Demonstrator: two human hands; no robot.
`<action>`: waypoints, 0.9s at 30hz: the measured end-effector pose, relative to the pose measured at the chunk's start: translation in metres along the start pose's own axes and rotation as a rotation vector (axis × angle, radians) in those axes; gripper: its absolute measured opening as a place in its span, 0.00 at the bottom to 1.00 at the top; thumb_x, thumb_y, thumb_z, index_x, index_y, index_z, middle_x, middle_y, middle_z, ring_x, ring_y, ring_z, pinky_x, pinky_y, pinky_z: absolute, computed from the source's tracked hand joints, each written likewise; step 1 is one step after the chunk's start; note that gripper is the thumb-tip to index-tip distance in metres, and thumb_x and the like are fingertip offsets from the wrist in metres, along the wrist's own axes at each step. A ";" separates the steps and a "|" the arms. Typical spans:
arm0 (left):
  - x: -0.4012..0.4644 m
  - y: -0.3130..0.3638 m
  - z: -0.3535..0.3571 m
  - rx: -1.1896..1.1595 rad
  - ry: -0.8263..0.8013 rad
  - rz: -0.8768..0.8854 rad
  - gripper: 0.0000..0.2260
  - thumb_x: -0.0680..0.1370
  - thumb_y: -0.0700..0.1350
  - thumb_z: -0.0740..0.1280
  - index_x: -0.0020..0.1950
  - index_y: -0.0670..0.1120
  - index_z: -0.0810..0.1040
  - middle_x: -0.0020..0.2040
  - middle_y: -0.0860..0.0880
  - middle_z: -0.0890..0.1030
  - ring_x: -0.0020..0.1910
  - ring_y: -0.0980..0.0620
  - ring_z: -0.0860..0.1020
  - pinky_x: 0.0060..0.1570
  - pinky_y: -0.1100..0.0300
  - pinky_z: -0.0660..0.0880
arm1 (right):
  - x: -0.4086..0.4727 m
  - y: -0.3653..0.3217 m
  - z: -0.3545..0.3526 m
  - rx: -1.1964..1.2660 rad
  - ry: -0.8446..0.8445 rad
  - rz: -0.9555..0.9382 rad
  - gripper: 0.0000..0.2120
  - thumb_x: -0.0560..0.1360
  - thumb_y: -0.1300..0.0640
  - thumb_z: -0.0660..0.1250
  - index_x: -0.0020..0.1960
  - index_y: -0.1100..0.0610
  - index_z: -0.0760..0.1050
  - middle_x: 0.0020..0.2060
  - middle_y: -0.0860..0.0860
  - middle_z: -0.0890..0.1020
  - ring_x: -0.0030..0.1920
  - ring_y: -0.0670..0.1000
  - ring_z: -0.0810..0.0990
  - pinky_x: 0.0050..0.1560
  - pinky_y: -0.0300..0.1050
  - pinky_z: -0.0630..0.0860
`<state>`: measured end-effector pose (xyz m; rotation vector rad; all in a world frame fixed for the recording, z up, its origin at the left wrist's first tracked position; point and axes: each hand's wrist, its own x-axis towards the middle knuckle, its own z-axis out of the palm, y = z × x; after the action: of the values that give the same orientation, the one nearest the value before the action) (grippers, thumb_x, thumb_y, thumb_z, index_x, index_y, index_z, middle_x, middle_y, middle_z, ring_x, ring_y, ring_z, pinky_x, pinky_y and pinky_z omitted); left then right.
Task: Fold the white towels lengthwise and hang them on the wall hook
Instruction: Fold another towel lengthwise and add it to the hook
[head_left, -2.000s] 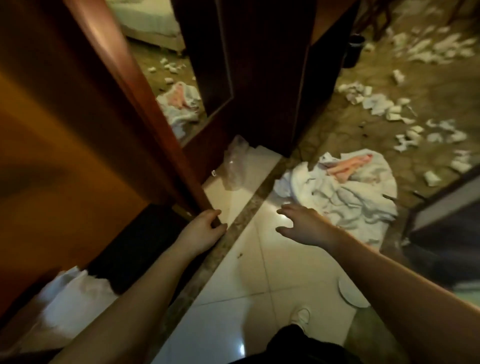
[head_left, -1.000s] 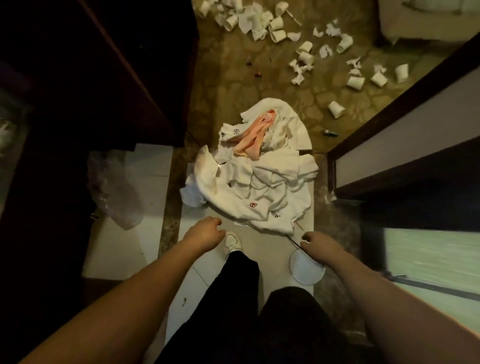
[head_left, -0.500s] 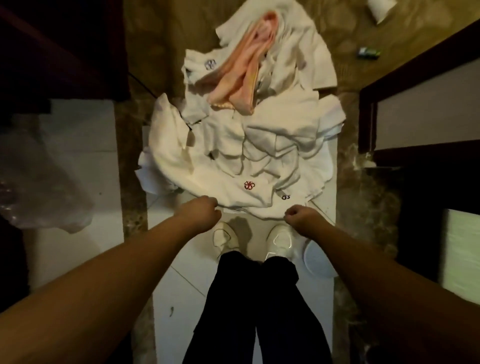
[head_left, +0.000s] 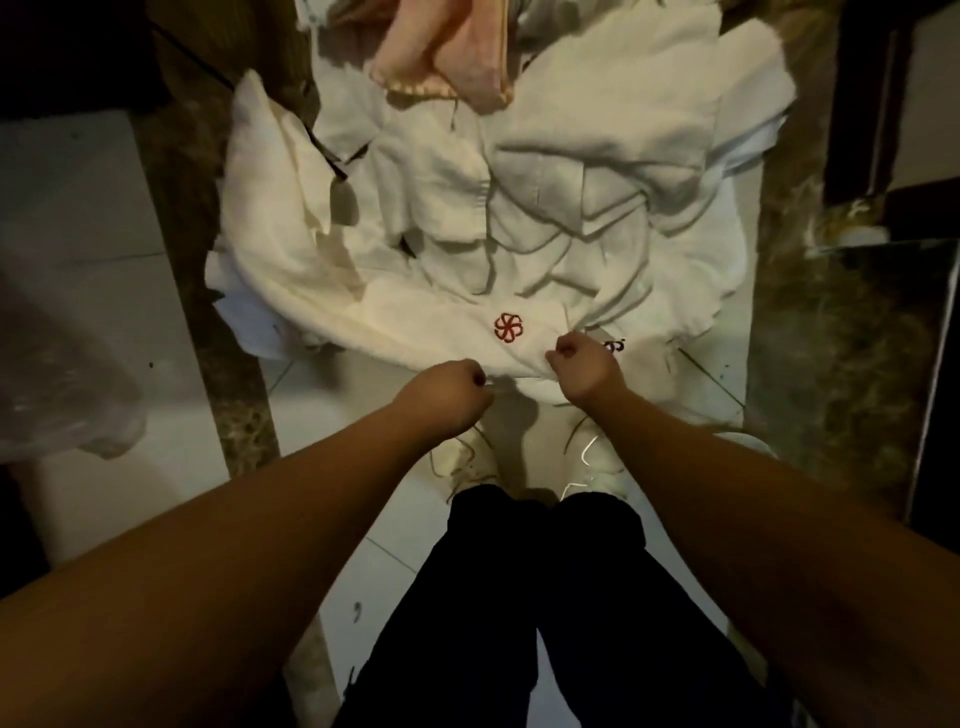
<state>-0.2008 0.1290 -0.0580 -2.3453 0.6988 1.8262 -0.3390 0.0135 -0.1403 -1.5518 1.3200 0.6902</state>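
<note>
The task is only beginning: both the left hand (head_left: 451, 396) and the right hand (head_left: 581, 367) pinch the near edge of the white towels (head_left: 519, 234) heaped at 12 o'clock, nothing folded or hung yet.

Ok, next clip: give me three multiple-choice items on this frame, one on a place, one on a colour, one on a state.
1. Where does the pink cloth lie?
A. on the far part of the white towel pile
B. under the shoes
C. in the right hand

2. What colour is the flower emblem on the nearest towel?
A. blue
B. red
C. green

3. What are the hands doing?
A. both flat on the tiles
B. only the left hand touches cloth
C. both pinch the pile's near edge

Key: 1 A, the pink cloth sits at the top of the pile; 2 B, the stitching reads red; 3 C, the left hand and right hand have fingers curled at the towel's edge.
</note>
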 end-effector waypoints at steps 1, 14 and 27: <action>-0.003 -0.002 -0.002 -0.001 0.028 0.011 0.16 0.81 0.47 0.62 0.68 0.44 0.75 0.65 0.43 0.77 0.62 0.44 0.75 0.54 0.58 0.70 | -0.008 -0.002 0.001 -0.023 -0.002 -0.050 0.09 0.80 0.56 0.65 0.55 0.60 0.78 0.53 0.60 0.81 0.56 0.61 0.78 0.54 0.44 0.69; -0.121 0.045 -0.047 -0.093 0.089 0.243 0.01 0.78 0.47 0.69 0.48 0.53 0.78 0.49 0.48 0.80 0.51 0.47 0.78 0.42 0.61 0.70 | -0.173 -0.046 -0.072 -0.172 -0.040 -0.401 0.09 0.83 0.54 0.59 0.59 0.55 0.74 0.49 0.59 0.82 0.53 0.63 0.76 0.47 0.48 0.68; -0.328 0.081 -0.133 -0.251 0.541 0.316 0.11 0.76 0.46 0.70 0.41 0.41 0.73 0.35 0.48 0.71 0.37 0.49 0.70 0.37 0.53 0.64 | -0.329 -0.137 -0.193 -0.302 0.015 -0.580 0.05 0.80 0.50 0.65 0.50 0.51 0.78 0.47 0.50 0.79 0.55 0.56 0.78 0.54 0.50 0.68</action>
<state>-0.1733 0.1095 0.3039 -3.0998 0.9918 1.4358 -0.3227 -0.0295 0.2622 -2.0620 0.7280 0.5175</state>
